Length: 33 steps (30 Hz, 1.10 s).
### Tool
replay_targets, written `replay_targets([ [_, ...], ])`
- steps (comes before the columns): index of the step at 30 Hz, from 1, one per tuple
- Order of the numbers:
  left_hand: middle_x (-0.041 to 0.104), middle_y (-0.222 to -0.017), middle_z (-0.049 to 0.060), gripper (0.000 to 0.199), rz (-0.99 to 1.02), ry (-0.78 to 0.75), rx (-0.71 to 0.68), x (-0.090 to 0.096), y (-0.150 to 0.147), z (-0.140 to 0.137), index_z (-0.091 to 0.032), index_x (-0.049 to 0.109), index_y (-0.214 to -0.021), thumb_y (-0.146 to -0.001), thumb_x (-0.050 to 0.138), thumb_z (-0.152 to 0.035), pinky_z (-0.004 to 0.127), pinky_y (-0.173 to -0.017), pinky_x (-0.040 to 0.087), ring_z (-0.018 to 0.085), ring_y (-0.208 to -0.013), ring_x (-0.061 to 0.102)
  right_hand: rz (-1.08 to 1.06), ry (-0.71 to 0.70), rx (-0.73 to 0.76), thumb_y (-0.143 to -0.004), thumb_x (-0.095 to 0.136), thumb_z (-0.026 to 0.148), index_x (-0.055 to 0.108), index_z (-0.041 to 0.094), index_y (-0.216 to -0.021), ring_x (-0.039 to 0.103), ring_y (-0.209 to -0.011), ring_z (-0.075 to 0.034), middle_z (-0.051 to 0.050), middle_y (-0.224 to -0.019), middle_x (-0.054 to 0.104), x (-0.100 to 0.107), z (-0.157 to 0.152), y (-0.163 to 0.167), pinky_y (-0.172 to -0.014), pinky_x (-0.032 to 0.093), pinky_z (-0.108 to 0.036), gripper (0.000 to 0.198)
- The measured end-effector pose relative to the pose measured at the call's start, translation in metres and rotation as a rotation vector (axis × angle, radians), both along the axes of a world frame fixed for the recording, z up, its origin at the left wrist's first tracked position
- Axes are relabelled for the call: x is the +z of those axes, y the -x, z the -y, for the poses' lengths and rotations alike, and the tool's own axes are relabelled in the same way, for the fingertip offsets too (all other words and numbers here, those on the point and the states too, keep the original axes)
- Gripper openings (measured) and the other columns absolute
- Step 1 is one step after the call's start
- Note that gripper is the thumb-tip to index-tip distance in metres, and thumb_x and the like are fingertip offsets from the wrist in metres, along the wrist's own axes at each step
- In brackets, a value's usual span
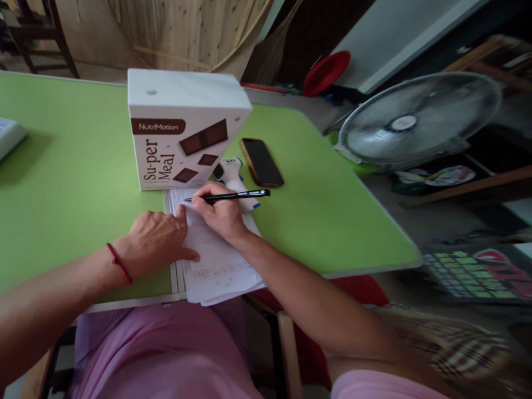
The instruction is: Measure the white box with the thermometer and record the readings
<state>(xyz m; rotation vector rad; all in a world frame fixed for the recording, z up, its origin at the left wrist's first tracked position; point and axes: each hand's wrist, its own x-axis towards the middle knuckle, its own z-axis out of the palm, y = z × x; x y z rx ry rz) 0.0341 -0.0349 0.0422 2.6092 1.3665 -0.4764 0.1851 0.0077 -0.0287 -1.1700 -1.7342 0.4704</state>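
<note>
A black pen [251, 194] is held in my right hand [220, 213], pinched between thumb and fingers, its tip touching or just above the top part of a stack of paper sheets [224, 266]. Handwriting covers parts of the top sheet. My left hand [160, 235] lies at the left edge of the sheets, thumb spread out and index finger reaching close to the pen tip. Just beyond both hands stands a white box [191, 88] printed "NutriMotion Su-per Meal". Partly behind my right hand lies a white handheld device [230, 172] with blue parts.
The green table [324, 221] has a seam running beside the papers. A phone [261, 162] in a brown case lies right of the box. At the far left sits a white object [10, 136], cut off. A large fan [419, 119] stands beyond the table's right edge.
</note>
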Motion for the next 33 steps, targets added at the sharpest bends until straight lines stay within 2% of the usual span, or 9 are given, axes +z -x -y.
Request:
replay_targets([
  [12, 0.07, -0.077, 0.016, 0.083, 0.028, -0.002, 0.001, -0.003, 0.001, -0.001, 0.002, 0.04, -0.131, -0.082, 0.053, -0.063, 0.033, -0.059, 0.044, 0.033, -0.076, 0.068, 0.006, -0.019, -0.015, -0.075, 0.055, 0.022, 0.053, 0.022, -0.064, 0.054, -0.058, -0.012, 0.003, -0.06, 0.06, -0.001, -0.001, 0.0, -0.058, 0.046, -0.027, 0.011],
  [16, 0.07, -0.078, 0.017, 0.082, 0.036, 0.009, 0.016, -0.002, 0.001, -0.001, 0.001, 0.041, -0.13, -0.081, 0.055, -0.062, 0.034, -0.062, 0.045, 0.033, -0.078, 0.068, 0.065, -0.092, -0.02, -0.079, 0.054, 0.023, 0.055, 0.022, -0.07, 0.054, -0.056, -0.011, 0.003, -0.062, 0.06, 0.01, 0.003, -0.008, -0.056, 0.046, -0.025, 0.008],
  [18, 0.07, -0.077, 0.017, 0.083, 0.033, 0.023, 0.025, -0.001, 0.001, -0.001, 0.002, 0.04, -0.13, -0.081, 0.056, -0.062, 0.034, -0.062, 0.045, 0.033, -0.078, 0.068, 0.199, -0.169, 0.052, -0.082, 0.053, 0.022, 0.058, 0.021, -0.078, 0.058, -0.063, -0.012, 0.0, -0.071, 0.063, 0.021, 0.009, -0.016, -0.061, 0.048, -0.026, 0.007],
  [21, 0.07, -0.079, 0.018, 0.084, 0.034, 0.009, 0.025, -0.002, 0.0, -0.002, 0.002, 0.039, -0.131, -0.08, 0.055, -0.063, 0.034, -0.063, 0.046, 0.033, -0.08, 0.068, 0.551, -0.21, 0.169, -0.086, 0.048, 0.015, 0.063, 0.02, -0.092, 0.061, -0.08, -0.017, -0.005, -0.087, 0.064, 0.037, 0.017, -0.031, -0.069, 0.048, -0.03, 0.017],
  [25, 0.069, -0.076, 0.017, 0.073, 0.047, -0.028, 0.002, -0.004, 0.001, -0.005, -0.002, 0.047, -0.123, -0.082, 0.055, -0.061, 0.033, -0.058, 0.045, 0.033, -0.077, 0.068, 0.902, -0.151, 0.102, -0.086, 0.038, 0.003, 0.065, 0.019, -0.1, 0.058, -0.087, -0.022, -0.01, -0.091, 0.062, 0.037, 0.018, -0.045, -0.069, 0.046, -0.034, 0.034],
  [27, 0.068, -0.075, 0.014, 0.057, 0.131, -0.082, -0.007, -0.003, 0.005, -0.007, -0.008, 0.054, -0.113, -0.087, 0.047, -0.059, 0.033, -0.059, 0.044, 0.029, -0.075, 0.067, 0.955, -0.151, 0.048, -0.085, 0.037, 0.001, 0.065, 0.017, -0.102, 0.057, -0.088, -0.024, -0.012, -0.093, 0.062, 0.027, 0.015, -0.046, -0.069, 0.046, -0.035, 0.036],
  [29, 0.067, -0.081, 0.011, 0.048, 0.313, -0.197, 0.002, 0.0, 0.012, -0.008, -0.015, 0.056, -0.104, -0.093, 0.034, -0.056, 0.033, -0.066, 0.046, 0.024, -0.079, 0.065, 0.951, -0.155, -0.01, -0.085, 0.04, 0.005, 0.063, 0.016, -0.108, 0.057, -0.088, -0.024, -0.013, -0.095, 0.063, 0.016, 0.012, -0.045, -0.067, 0.046, -0.035, 0.034],
  [31, 0.065, -0.091, 0.01, 0.048, 0.528, -0.383, 0.056, 0.006, 0.021, -0.009, -0.018, 0.054, -0.1, -0.094, 0.026, -0.056, 0.035, -0.077, 0.047, 0.021, -0.089, 0.061, 0.896, -0.166, -0.064, -0.086, 0.041, 0.008, 0.061, 0.018, -0.114, 0.057, -0.087, -0.023, -0.012, -0.096, 0.064, 0.01, 0.012, -0.043, -0.066, 0.046, -0.034, 0.036],
  [33, 0.059, -0.104, 0.01, 0.048, 0.73, -0.639, 0.178, 0.009, 0.03, -0.014, -0.018, 0.049, -0.1, -0.089, 0.033, -0.062, 0.04, -0.088, 0.045, 0.023, -0.103, 0.054, 0.825, -0.158, -0.076, -0.088, 0.039, 0.014, 0.059, 0.018, -0.118, 0.058, -0.082, -0.021, -0.01, -0.092, 0.066, 0.01, 0.015, -0.042, -0.065, 0.045, -0.032, 0.037],
])
